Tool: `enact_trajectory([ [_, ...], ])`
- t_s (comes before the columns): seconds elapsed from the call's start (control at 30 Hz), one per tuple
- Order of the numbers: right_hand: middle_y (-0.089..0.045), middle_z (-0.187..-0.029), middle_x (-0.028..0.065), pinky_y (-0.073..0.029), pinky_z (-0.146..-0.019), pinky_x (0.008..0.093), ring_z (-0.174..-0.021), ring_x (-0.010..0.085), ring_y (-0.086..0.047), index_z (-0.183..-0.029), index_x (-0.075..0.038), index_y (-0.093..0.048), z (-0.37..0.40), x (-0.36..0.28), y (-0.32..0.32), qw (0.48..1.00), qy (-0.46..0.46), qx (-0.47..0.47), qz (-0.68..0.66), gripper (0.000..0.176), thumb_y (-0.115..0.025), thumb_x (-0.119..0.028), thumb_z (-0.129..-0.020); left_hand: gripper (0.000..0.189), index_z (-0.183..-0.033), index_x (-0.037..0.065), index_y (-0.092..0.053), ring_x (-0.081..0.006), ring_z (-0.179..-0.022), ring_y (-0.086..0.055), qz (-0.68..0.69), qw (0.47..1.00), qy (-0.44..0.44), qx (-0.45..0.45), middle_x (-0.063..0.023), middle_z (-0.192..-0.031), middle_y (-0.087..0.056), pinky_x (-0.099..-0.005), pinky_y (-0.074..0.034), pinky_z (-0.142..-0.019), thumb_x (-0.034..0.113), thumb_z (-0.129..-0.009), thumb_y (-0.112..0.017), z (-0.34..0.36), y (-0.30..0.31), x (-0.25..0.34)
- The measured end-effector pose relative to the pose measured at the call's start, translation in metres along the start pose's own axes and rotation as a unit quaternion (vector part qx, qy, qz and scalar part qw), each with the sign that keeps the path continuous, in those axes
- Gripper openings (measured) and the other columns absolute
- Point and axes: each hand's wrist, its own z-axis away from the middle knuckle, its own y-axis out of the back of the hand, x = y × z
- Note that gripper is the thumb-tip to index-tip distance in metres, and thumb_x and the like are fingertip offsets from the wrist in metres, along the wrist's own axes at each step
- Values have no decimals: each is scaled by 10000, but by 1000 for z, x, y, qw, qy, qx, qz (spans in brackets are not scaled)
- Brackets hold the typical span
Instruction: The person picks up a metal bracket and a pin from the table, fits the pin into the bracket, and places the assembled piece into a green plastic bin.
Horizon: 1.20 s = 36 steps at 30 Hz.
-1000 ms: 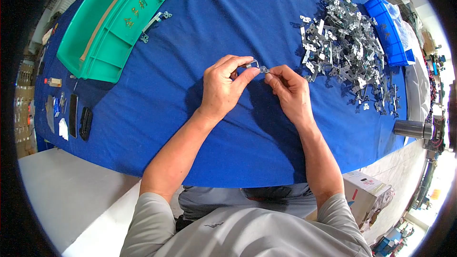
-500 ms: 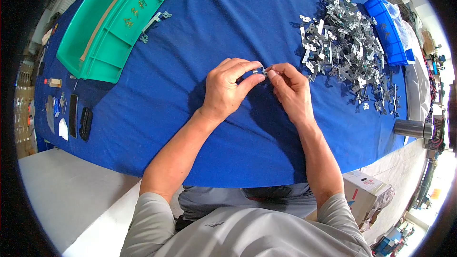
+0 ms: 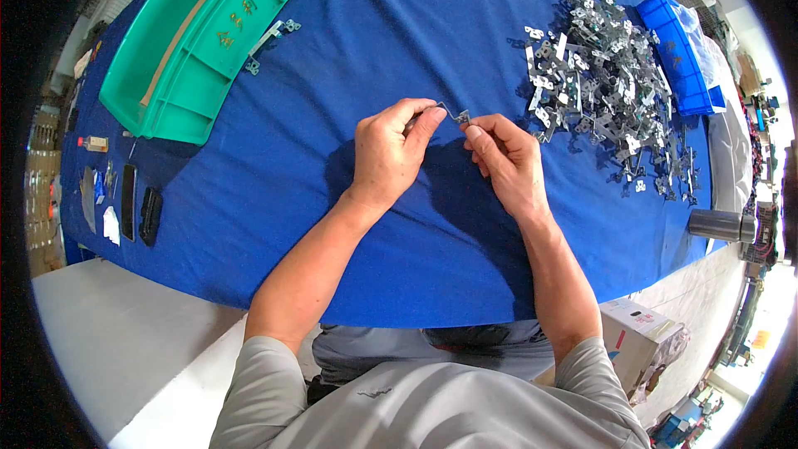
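Note:
Near the middle of the blue cloth, a small bent metal bracket (image 3: 461,117) is held up between my two hands. My left hand (image 3: 389,148) pinches its left end between thumb and fingers. The right end sits in the pinch of my right hand (image 3: 505,152). Fingertips cover both ends, so the bracket's full shape is hidden. Right of my right hand lies a large heap of similar metal brackets (image 3: 594,75). A few more metal pieces (image 3: 268,40) lie beside the green bin.
A green plastic bin (image 3: 195,100) stands at the back left, a blue bin (image 3: 686,75) at the back right. A dark cylinder (image 3: 716,224) lies at the right edge. On the left are a phone-like black slab (image 3: 128,202), a black case (image 3: 150,216) and a small bottle (image 3: 93,144).
My left hand has shifted slightly left and its fingers have closed in on the bracket's left end. More of the bracket shows between my hands. The right hand has barely moved.

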Motion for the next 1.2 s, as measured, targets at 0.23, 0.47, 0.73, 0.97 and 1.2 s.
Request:
enact_trajectory([
  [0.23,-640,-767,-7,-437,-593,243,-686,53,-545,-1037,3,-709,0,0,2,999,0,-15,29,214,-650,-202,-1028,209,-967,1,-745,-159,-620,-653,-3,1000,-12,1,-114,-743,-713,-308,-508,-582,210,-957,-740,1,-1,1],
  [0.47,-647,-756,0,-451,-599,250,-687,59,-561,-1027,4,-710,-1,1,3,1000,-6,-8,26,214,-657,-203,-1020,212,-1047,1,-756,-75,-601,-614,-17,999,-30,-4,-33,-689,-683,-260,-503,-557,196,-964,-740,0,0,-2],
  [0.73,-614,-713,-3,-427,-580,260,-653,51,-513,-998,7,-699,-2,5,4,997,24,14,76,179,-681,-171,-996,195,-1008,1,-745,-177,-650,-661,-23,996,-82,3,-120,-840,-725,-299,-515,-594,159,-900,-784,-1,2,1],
  [0.97,-590,-693,-3,-418,-545,256,-626,53,-502,-965,6,-678,-4,6,2,995,19,24,96,120,-693,-113,-979,213,-1035,14,-739,-162,-673,-653,-51,994,-96,-2,-97,-879,-716,-292,-516,-599,124,-867,-807,0,2,3],
  [1.2,-656,-785,15,-521,-601,251,-689,58,-599,-1060,-7,-673,-5,9,-1,999,7,21,-30,135,-686,-119,-987,229,-1047,20,-753,-129,-693,-642,-64,993,-101,-8,-87,-910,-733,-277,-518,-613,106,-847,-824,0,2,1],
])
